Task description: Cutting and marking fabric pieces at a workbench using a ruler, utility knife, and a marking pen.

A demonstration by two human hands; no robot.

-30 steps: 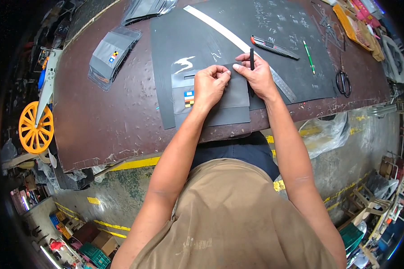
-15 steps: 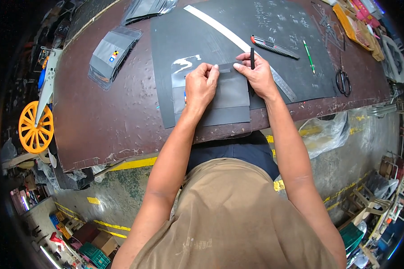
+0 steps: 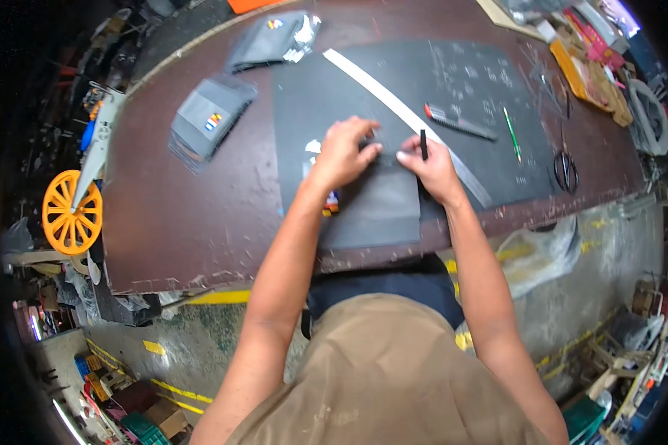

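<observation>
My left hand (image 3: pixel 346 152) presses with bent fingers on the top edge of a dark grey sheet (image 3: pixel 375 208) that lies on a black cutting mat (image 3: pixel 438 89). My right hand (image 3: pixel 430 165) rests beside it on the same sheet and grips a black pen (image 3: pixel 423 143) that points away from me. A long metal ruler (image 3: pixel 393 107) lies slantwise across the mat and passes just beyond my right hand. A small coloured label (image 3: pixel 332 202) peeks out under my left wrist.
A black-and-red cutter (image 3: pixel 459 122) and a green pencil (image 3: pixel 511 133) lie on the mat; scissors (image 3: pixel 563 167) lie to the right. Grey packets (image 3: pixel 208 122) (image 3: pixel 271 41) lie at the left and at the back. An orange wheel (image 3: pixel 70 211) stands off the table's left edge. Clutter fills the far right corner.
My left hand has slid away from me and to the right, up the grey sheet, closing on my right hand. The right hand with the pen has hardly moved.
</observation>
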